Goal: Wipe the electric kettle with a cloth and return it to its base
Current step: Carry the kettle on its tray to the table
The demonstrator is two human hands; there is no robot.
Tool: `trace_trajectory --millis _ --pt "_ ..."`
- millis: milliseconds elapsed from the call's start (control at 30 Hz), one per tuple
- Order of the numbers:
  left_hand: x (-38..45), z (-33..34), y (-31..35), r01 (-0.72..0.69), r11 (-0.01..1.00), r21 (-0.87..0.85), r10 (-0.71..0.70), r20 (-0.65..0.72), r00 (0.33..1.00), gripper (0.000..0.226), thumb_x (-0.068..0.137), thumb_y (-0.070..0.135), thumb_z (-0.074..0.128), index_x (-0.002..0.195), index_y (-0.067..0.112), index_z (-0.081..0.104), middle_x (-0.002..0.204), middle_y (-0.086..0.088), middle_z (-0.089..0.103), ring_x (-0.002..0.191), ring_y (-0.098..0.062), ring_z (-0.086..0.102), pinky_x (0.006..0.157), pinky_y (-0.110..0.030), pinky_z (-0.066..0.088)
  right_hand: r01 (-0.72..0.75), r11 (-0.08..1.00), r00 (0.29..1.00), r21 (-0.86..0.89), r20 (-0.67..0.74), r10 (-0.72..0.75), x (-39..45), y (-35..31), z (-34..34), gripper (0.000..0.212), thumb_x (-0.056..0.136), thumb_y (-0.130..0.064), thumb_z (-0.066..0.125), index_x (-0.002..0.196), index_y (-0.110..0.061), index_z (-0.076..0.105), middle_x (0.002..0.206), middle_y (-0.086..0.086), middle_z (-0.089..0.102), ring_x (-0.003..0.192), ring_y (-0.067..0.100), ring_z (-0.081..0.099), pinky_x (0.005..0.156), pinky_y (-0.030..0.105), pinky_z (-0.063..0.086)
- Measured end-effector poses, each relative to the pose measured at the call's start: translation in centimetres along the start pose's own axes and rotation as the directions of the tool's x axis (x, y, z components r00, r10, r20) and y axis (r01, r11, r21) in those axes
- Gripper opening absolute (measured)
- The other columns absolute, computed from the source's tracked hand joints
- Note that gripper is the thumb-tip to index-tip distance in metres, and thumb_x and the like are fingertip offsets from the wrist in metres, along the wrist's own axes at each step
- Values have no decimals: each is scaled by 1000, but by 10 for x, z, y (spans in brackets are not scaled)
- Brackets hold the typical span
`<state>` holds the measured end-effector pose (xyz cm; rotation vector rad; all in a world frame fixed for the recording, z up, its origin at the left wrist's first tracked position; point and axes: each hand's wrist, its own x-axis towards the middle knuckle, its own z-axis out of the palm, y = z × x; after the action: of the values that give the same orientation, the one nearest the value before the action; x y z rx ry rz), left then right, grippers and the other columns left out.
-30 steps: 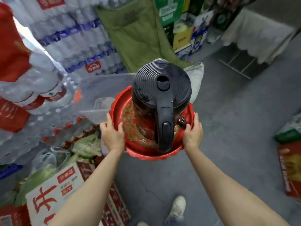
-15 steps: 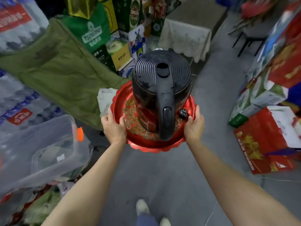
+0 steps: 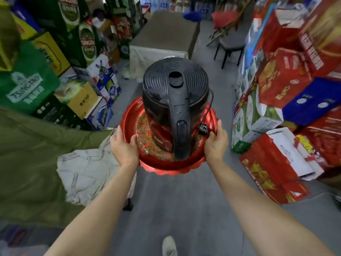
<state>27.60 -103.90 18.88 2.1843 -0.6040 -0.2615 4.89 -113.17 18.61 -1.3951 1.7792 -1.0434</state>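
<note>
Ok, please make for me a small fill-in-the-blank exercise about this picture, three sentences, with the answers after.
1. The black electric kettle stands on a round tray whose colour is ____.
2. The left hand and the right hand each grip the tray's ____.
3. The black plug lies on the tray beside the ____ hand.

Missing words: red; rim; right

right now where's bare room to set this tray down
Bare grey floor runs ahead between the green tarp on the left and red boxes on the right. The grey table top beyond looks bare. Both sides are crowded with cartons.
</note>
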Motion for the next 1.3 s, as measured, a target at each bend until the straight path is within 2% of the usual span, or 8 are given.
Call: trace_trajectory --millis 233,433,567,800,1000,1300 --pt "71 91 63 -39 998 40 38 39 999 64 91 25 70 149 18 45 127 -17 54 117 -33 55 104 -40 40 -4 999 1000 -46 -19 3 117 -12 26 56 98 -2 43 153 -13 32 126 20 52 121 33 49 94 24 29" --pt "128 170 122 -40 997 73 36 54 998 57 93 25 68 146 19 47 125 -15 54 117 -31 55 104 -39 40 -9 996 1000 -94 -7 9 228 -22 51 56 99 -3 42 153 -11 30 129 19 52 124 32 48 99 25 28" --pt "170 212 161 -35 997 67 32 45 998 56 93 25 67 145 19 48 127 -14 54 118 -30 55 105 -37 40 -17 992 1000 -125 10 18 298 -38 71 56 98 -3 41 153 -13 32 130 16 52 123 28 50 103 28 33" --pt "264 276 226 -58 996 63 56 35 998 46 92 23 67 136 17 55 125 -14 55 115 -30 57 101 -37 43 -28 996 999 -90 23 31 413 -71 128 56 100 -4 39 155 -13 27 132 15 49 124 26 48 100 22 30" --pt "350 328 276 -62 995 83 60 22 998 45 93 23 67 135 17 54 124 -13 55 115 -29 57 102 -37 43 -34 996 999 -87 30 37 511 -104 183 56 100 -3 39 154 -13 29 132 15 50 127 26 46 102 24 29" --pt "468 432 340 -34 993 114 38 -34 999 42 91 25 70 131 18 58 122 -13 58 112 -28 58 99 -38 45 -12 994 997 -109 75 20 670 -137 256 55 99 -3 39 152 -15 32 130 14 50 117 25 51 102 31 37"
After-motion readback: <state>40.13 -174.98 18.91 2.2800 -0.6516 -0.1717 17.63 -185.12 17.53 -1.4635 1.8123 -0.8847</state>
